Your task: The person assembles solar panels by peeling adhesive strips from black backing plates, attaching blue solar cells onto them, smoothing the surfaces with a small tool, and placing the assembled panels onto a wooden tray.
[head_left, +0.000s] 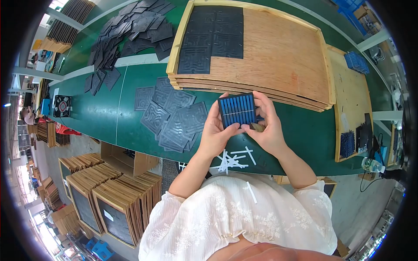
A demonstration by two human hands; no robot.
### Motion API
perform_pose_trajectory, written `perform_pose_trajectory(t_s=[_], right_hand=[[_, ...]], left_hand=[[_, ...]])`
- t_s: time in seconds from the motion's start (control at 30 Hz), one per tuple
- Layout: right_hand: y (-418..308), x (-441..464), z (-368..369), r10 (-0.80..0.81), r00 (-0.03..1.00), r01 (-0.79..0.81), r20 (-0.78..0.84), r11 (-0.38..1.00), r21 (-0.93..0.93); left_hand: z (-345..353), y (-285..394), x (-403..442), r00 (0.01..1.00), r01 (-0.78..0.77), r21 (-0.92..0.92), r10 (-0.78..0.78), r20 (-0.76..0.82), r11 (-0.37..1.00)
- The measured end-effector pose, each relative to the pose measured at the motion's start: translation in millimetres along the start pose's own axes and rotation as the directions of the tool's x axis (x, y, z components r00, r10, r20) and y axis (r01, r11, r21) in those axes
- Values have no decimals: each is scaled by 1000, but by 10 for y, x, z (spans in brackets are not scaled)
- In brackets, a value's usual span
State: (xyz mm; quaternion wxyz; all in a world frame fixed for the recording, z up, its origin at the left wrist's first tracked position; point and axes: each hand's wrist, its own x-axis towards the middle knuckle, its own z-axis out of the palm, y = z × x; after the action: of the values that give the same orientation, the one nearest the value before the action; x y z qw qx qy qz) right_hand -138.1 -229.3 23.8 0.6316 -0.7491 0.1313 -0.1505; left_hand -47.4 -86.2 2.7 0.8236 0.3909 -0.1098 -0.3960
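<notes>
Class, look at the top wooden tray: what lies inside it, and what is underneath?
Inside the top wooden tray, black patterned panels lie at one end, beside bare wood. Underneath are more stacked trays; anything inside them is covered.

Well lit, even indoor light; strong daylight-like glare blows out the left edge. Soft sheen on the green desk [96, 117] and dark tiles [178, 124]. Heavy fisheye: desk edges bow, black corners, purple-blue fringing at the rim. Middle reads sharp, far edges smeared and soft.
</notes>
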Motion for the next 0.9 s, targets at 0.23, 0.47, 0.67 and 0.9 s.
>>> perform_pose_trajectory(t_s=[0.23,0.47,0.67,0.9], right_hand=[[17,-2,8,-2,1000,2,2,1000,-2],[1,-4,-16,16,1000,-16,11,1000,25],[53,0,-33,12,1000,-12,-9,1000,-19],[8,19,-95,22,1000,-22,4,998,65]], left_hand=[[-2,-8,2,1000,-15,68,15,-3,998],[12,22,3,1000,-11,82,13,-21,997],[40,19,5,1000,-23,71,24,-19,997],[42,32,4,1000,-22,35,22,-11,999]])
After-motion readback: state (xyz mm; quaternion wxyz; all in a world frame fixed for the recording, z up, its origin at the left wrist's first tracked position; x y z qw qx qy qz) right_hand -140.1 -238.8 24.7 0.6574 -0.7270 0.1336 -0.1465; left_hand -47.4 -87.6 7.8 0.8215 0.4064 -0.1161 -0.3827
